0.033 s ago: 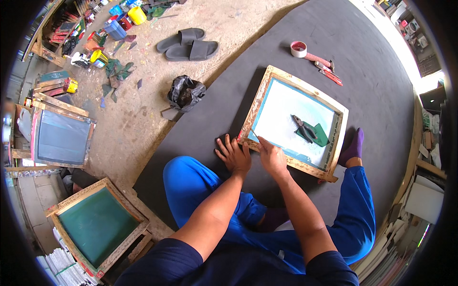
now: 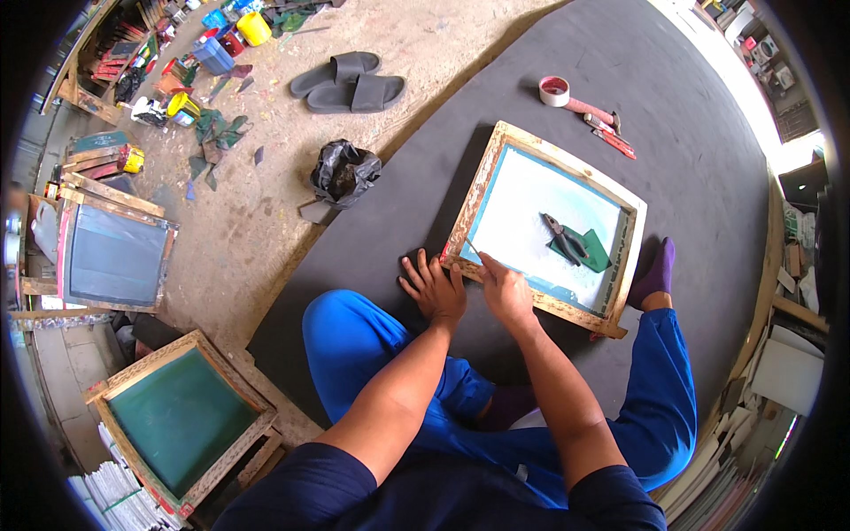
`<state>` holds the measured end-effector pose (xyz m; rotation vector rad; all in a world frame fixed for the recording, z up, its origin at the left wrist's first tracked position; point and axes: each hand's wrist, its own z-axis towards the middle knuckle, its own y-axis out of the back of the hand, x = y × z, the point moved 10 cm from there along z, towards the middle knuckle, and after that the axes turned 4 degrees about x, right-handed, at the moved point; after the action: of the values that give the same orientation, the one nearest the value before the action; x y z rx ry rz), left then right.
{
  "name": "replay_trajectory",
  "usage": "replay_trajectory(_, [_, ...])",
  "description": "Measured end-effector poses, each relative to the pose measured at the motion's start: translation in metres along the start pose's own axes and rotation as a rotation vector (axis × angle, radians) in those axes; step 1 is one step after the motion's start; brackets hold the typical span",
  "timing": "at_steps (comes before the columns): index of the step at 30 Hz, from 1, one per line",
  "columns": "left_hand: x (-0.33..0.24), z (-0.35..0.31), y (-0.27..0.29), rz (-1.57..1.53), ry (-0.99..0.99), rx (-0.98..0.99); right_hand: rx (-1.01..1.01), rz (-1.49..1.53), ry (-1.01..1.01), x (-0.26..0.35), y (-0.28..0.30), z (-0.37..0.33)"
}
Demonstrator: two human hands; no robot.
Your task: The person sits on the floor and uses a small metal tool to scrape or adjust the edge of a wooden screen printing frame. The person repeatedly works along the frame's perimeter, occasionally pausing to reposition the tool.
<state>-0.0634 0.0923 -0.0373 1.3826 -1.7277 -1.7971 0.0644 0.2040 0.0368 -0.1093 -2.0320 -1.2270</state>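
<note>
A worn wooden screen-printing frame [image 2: 476,188] with white mesh [image 2: 531,190] and a blue border lies in front of me. My left hand [image 2: 436,290] rests palm down with fingers spread, its thumb side against the frame's near left corner. Closed over the near rail, my right hand [image 2: 506,292] grips a thin metal-shafted tool [image 2: 473,250]. The shaft points at the inner corner; the fist hides its handle, so its exact kind is unclear. Black-handled pliers [image 2: 567,242] and a green scrap [image 2: 597,251] lie on the mesh.
The dark tabletop [image 2: 673,106] also bears a tape roll [image 2: 554,88], a hammer [image 2: 595,111] and red-handled cutters [image 2: 611,142] beyond the frame. At left on the floor are a black plastic bag [image 2: 345,173], slippers [image 2: 359,94], paint cans and a green screen [image 2: 186,416].
</note>
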Motion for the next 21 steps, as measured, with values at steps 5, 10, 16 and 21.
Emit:
replay_trajectory(5, [-0.003, 0.000, 0.001, 0.003, 0.007, 0.023, -0.011, 0.007, 0.074, 0.001, 0.002, 0.006])
replay_trajectory(10, [0.002, 0.000, 0.000, 0.047, 0.008, 0.011, 0.103, -0.103, -0.021, 0.023, 0.009, 0.007])
replay_trajectory(16, [0.002, -0.011, -0.003, 0.084, -0.002, -0.032, 0.125, -0.151, -0.027, 0.028, 0.001, 0.004])
replay_trajectory(21, [-0.004, -0.011, 0.005, 0.070, -0.053, -0.098, 0.159, -0.187, 0.063, 0.010, -0.004, 0.008])
